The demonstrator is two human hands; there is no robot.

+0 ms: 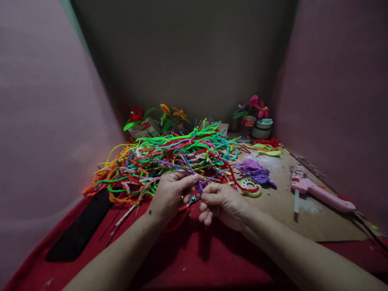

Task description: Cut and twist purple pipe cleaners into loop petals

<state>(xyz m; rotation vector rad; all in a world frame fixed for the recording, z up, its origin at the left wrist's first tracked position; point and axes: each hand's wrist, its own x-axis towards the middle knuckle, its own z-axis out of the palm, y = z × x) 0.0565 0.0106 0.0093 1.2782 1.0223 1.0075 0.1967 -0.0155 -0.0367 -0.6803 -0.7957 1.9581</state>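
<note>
left hand (172, 192) + right hand (222, 202): both pinching purple stem (186, 159), before pile (182, 142) | tub (137, 132): red flower (136, 114) above rim | lidded jar (262, 130): contents unclear; labelled jar (249, 121) beside, 2 pink flowers (262, 109) above | pliers (184, 207) partly hidden by hands | right: tape (251, 193), glue gun (324, 195); left: phone (79, 228)

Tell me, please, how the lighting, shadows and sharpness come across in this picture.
Head view: dim overall, the back wall gloomy; head view: a dark shadow falls on the red cloth below the right hand; head view: the orange flowers look slightly soft; head view: the forearms seem stretched, perhaps by wide-angle distortion.
</note>
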